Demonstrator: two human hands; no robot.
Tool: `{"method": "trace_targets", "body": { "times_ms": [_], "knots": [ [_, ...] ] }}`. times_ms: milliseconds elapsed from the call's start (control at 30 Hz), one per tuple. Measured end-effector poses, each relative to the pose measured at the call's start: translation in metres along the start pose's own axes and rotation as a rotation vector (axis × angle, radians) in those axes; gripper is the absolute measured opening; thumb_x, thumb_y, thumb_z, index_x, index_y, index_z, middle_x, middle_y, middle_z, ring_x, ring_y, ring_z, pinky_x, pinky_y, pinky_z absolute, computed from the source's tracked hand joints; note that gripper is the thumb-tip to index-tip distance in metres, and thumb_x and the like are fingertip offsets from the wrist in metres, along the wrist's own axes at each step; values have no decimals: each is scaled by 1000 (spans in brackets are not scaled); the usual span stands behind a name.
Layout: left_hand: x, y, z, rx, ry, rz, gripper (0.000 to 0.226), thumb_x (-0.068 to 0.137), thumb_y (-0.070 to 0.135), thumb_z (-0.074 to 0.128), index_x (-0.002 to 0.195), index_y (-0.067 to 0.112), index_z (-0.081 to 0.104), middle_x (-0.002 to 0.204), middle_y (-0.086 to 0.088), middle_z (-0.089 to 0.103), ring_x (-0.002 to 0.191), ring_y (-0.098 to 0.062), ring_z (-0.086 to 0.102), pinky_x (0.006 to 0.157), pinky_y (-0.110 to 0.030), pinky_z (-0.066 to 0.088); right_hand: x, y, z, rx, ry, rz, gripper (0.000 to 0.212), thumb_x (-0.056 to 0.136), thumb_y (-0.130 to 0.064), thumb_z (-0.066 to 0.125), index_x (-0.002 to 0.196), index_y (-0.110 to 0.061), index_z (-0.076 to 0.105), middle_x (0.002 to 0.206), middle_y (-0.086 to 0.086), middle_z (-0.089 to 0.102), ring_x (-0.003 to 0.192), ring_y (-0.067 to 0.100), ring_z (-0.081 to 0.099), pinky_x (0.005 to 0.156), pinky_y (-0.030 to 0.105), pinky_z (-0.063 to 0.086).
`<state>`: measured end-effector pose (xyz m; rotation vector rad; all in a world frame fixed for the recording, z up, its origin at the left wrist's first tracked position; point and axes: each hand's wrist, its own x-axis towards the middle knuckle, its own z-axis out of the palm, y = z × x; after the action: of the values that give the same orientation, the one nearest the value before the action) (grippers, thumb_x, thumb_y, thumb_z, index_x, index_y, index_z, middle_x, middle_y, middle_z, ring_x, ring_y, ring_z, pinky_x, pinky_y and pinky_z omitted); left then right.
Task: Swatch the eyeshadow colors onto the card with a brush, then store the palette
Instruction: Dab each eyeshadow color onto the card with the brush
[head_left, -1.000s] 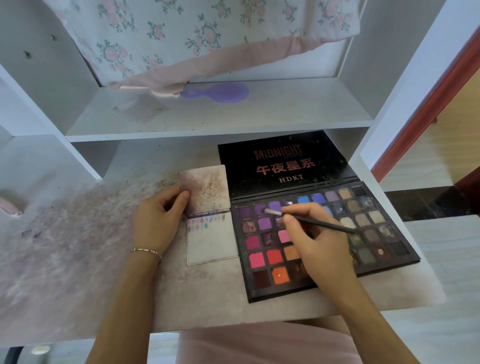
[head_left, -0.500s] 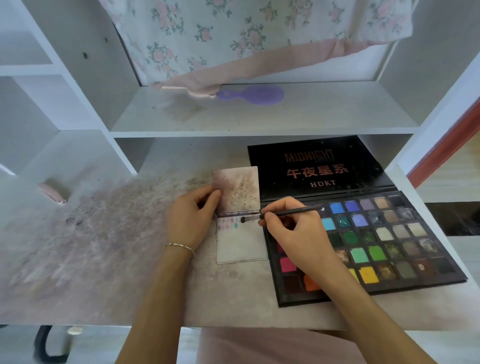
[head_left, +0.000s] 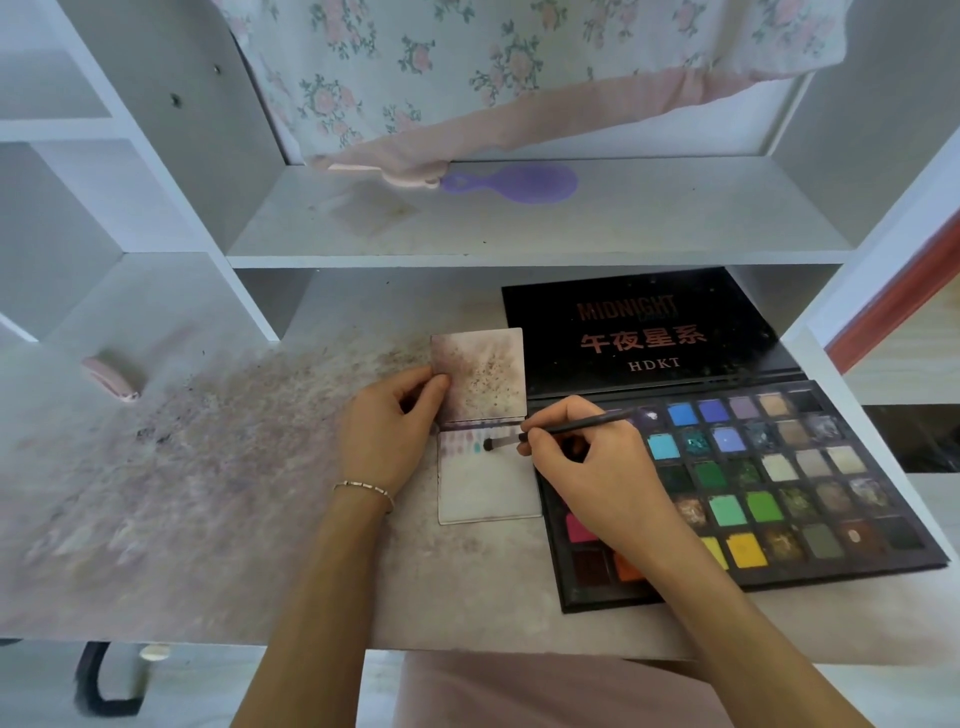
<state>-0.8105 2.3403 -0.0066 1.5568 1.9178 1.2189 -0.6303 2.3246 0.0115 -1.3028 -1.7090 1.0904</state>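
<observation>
A: Start with the right hand (head_left: 597, 467). What is its grip doing?

B: Its fingers are curled round a thin dark brush (head_left: 558, 430), pinching it near the head end. The brush lies nearly flat, handle pointing right over the palette, and its tip sits on the card (head_left: 488, 488) at the right end of a row of small colour patches.

A: And the left hand (head_left: 387, 428)?

B: Its grip is a pinch: thumb and fingers clamp the left edge of the card's raised flap (head_left: 480, 371), a stained square that stands up behind the lower page. That steadies the card on the counter (head_left: 208, 519).

A: Where is the palette (head_left: 779, 483)?

B: Open on the counter, touching the card's right edge. The right wrist lies across its lower left pans. Its black lid (head_left: 639, 332) lies back under the shelf (head_left: 519, 228).

A: How far along would you say this is?

B: Early, I judge. One short row of patches, many pans, and most of the lower page is bare. Storing comes much later.

A: What could go wrong from here?

B: The wrist could drag through the pink and orange pans beneath it and carry powder onto the card. If the left pinch loosens, the card may slide under the stroke and smear neighbouring patches. Loose powder already dusts the counter, so a loaded brush could shed more.
</observation>
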Motion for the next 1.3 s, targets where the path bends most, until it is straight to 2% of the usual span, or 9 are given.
{"method": "trace_targets", "body": {
  "times_ms": [100,267,367,700,800,900,1033,1200,1300],
  "knots": [
    [0,0,0,-9,1,-2,15,89,22,58,93,18,73,70,15,60,68,-7,58,69,-27,49,0,1,0,-5,0,11,16,84,-19,57,75,-32,56,75,-2,69,72,11,63,63,23,54],
    [0,2,-1,-8,-9,-6,14,88,22,59,81,26,70,68,9,60,70,-14,58,73,-37,51,1,0,0,-15,15,-19,17,86,-19,56,76,-33,55,78,-4,68,74,7,62,64,17,51],
    [0,2,0,-2,10,-9,15,88,22,59,92,17,73,67,19,57,72,-12,58,74,-34,51,0,1,0,-23,7,-17,16,85,-18,56,77,-32,56,77,-2,68,76,10,64,66,21,53],
    [0,1,0,1,-1,-13,18,89,24,58,99,19,72,73,22,58,68,3,55,68,-17,46,0,1,0,-33,10,-30,18,85,-18,55,75,-33,53,78,-4,68,75,9,63,66,20,52],
    [0,1,0,-1,3,-15,17,88,23,59,98,18,72,77,12,63,69,-6,57,71,-23,48,1,1,0,-39,22,-38,18,85,-18,55,75,-33,54,77,-2,68,74,10,63,64,22,52],
    [0,1,1,-2,8,-24,17,88,23,59,98,18,72,73,17,60,66,2,54,70,-19,47,1,1,0,-39,23,-36,17,84,-18,55,74,-32,54,75,-2,68,73,10,63,63,23,52],
    [0,0,0,6,-6,-25,16,89,23,58,90,15,72,66,18,56,69,-11,58,69,-26,49,1,1,1,-40,22,-38,18,85,-18,55,74,-33,53,75,-2,68,73,11,63,65,24,52],
    [0,1,0,-3,-4,-22,16,89,23,58,98,22,71,74,14,63,67,2,56,66,-16,46,1,2,1,-27,18,-34,18,85,-18,55,75,-33,53,76,-2,68,75,12,63,66,22,52],
    [-1,1,0,-6,1,-26,17,88,23,59,99,20,72,74,13,63,66,3,55,67,-17,46,1,2,1,-27,26,-39,18,85,-18,55,75,-34,53,76,-2,68,74,11,63,66,22,53]
  ]
}}
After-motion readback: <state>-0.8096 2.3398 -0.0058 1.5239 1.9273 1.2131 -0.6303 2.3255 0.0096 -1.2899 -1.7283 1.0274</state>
